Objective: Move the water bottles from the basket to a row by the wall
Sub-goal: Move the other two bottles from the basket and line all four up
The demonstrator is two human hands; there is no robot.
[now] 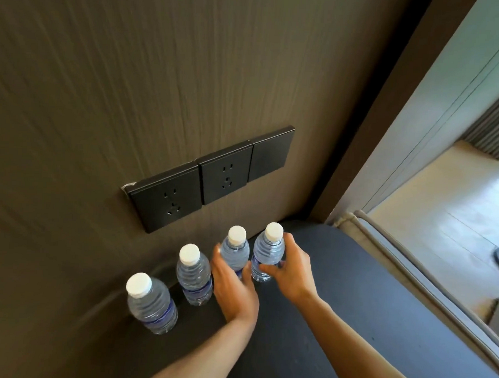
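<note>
Wall (133, 83): dark brown panel with a fine vertical wood-grain texture, filling most of the view; matte finish.

Surface (351, 307): flat, dark charcoal top, matte, meeting the wall at its far edge; a grey piped cushion edge (410, 270) runs along its right side.

Floor (442, 203): pale wood-look planks, seen through the opening at right.

Socket plates (209, 175): three square black matte plates set side by side in the wall, two with pin slots, the rightmost blank.

Left hand (232, 285): bare, forearm extended, fingers wrapped round the third bottle from the left, gripping its lower body.

Right hand (290, 267): bare, fingers curled round the rightmost bottle, gripping its side.

Water bottles, four, clear ribbed plastic, each with a white screw cap and a blue label band, all upright in a row on the surface just beside the wall, under the socket plates:
- first bottle (151, 304), nearest the camera at left, standing free;
- second bottle (194, 275), standing free, just beside the left hand;
- third bottle (235, 251), held by the left hand;
- fourth bottle (268, 254), held by the right hand, close beside the third.

No basket is in view.
</note>
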